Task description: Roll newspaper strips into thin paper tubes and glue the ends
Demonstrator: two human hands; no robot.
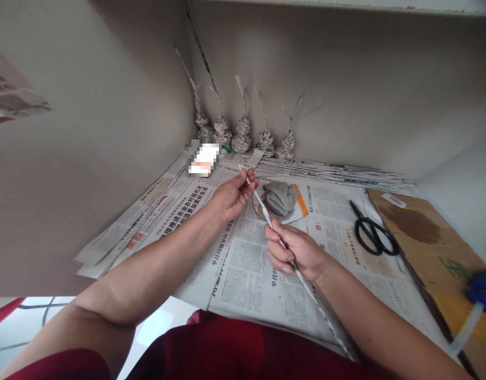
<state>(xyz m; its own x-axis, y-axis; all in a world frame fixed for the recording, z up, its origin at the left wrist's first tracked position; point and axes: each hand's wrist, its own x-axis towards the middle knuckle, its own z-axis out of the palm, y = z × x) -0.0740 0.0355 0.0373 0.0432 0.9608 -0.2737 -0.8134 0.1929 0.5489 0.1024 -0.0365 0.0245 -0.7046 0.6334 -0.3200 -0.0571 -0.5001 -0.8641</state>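
Observation:
A long thin rolled-paper stick (309, 292) slants across the newspaper-covered table, from my lap up to my left hand. My left hand (237, 194) pinches its far end between thumb and fingers. Lower down, my right hand (294, 248) has its fingers wrapped round the same stick. A thicker joint shows in the stick between the two hands. Just beyond my right hand a crumpled grey cloth (281, 198) lies on an orange and white sheet (303, 203).
Several woven paper gourds (241, 137) stand along the back wall, beside a pixelated phone (204, 159). Many paper sticks (345, 175) lie at the back right. Black scissors (371, 235) rest near a cardboard sheet (432, 248); a blue object (482, 290) sits at the right edge.

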